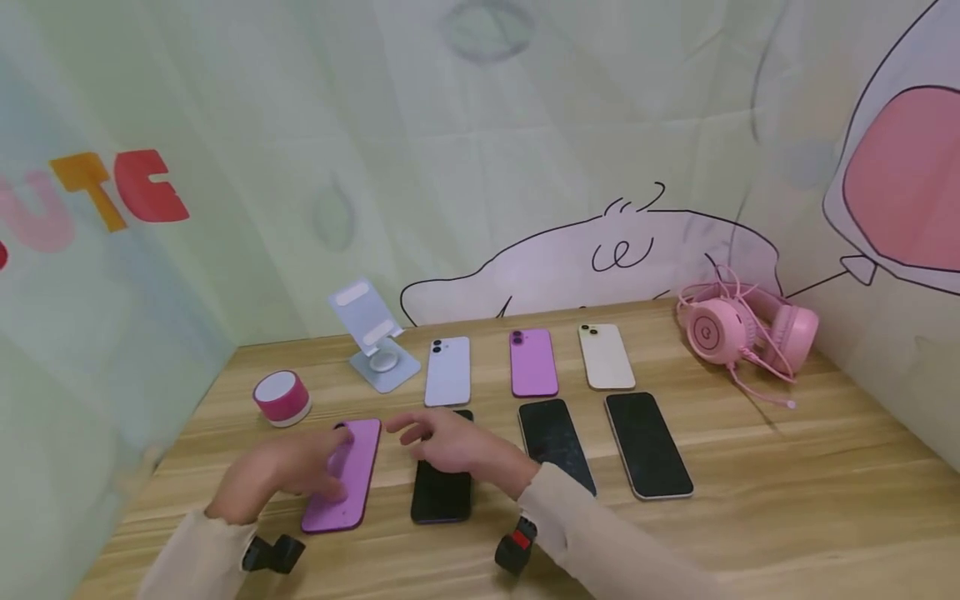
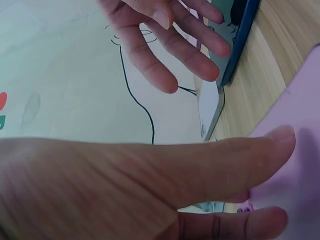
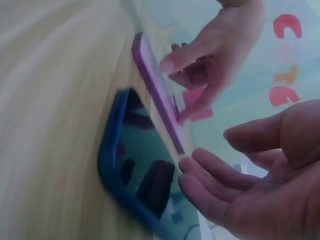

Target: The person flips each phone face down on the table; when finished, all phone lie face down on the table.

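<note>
A pink-purple phone (image 1: pixel 362 471) lies flat on the wooden table, back side up. My left hand (image 1: pixel 288 465) is over it, thumb and fingers extended; a finger reaches down by the phone's camera end, as the right wrist view shows. Whether the thumb touches the phone I cannot tell. Beside it a dark-screened phone (image 1: pixel 441 498) with a blue edge (image 3: pixel 107 150) lies face up. Above its far part hovers my right hand (image 1: pixel 450 442), fingers loosely spread and holding nothing. That hand covers part of the dark screen.
Behind stand a pink-and-white round object (image 1: pixel 282 400) and a folding phone stand (image 1: pixel 366 317). Light blue (image 1: pixel 447 375), pink (image 1: pixel 534 364) and cream (image 1: pixel 606 358) phones lie in a back row. Two dark-screened phones (image 1: pixel 555 437) lie right of my right hand. Pink headphones (image 1: pixel 742 333) rest at the far right.
</note>
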The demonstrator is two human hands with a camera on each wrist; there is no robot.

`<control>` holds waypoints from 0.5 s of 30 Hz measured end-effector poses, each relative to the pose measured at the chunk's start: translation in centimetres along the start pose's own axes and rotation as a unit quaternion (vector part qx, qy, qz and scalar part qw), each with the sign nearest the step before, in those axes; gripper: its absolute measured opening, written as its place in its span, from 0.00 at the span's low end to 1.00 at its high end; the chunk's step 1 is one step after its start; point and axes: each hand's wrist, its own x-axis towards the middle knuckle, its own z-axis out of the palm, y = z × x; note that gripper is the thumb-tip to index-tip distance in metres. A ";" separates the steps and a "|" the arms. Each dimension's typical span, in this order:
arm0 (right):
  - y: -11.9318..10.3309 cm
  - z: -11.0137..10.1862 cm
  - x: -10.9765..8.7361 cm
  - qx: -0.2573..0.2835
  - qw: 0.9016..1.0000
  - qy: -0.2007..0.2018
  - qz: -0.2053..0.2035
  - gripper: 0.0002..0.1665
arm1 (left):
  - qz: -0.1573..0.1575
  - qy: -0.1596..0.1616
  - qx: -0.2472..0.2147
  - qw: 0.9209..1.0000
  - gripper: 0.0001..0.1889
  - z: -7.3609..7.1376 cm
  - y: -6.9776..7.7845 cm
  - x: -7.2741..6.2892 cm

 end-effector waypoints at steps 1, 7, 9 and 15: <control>0.2 -0.3 -0.2 -0.006 1.000 0.002 0.005 0.24 | -0.001 -0.004 0.001 1.000 0.39 -0.1 0.2 0.1; 1.2 -1.4 -1.0 -0.052 0.998 0.023 -0.004 0.21 | -0.004 -0.027 0.002 1.000 0.36 -0.4 1.7 0.5; 1.5 -1.8 -1.3 -0.056 0.998 0.032 -0.005 0.21 | 0.017 -0.026 -0.001 1.000 0.35 -0.4 2.3 0.7; 2.2 -3.6 -2.1 -0.047 0.998 0.043 0.013 0.20 | 0.102 -0.019 -0.052 0.993 0.37 -0.1 3.6 1.8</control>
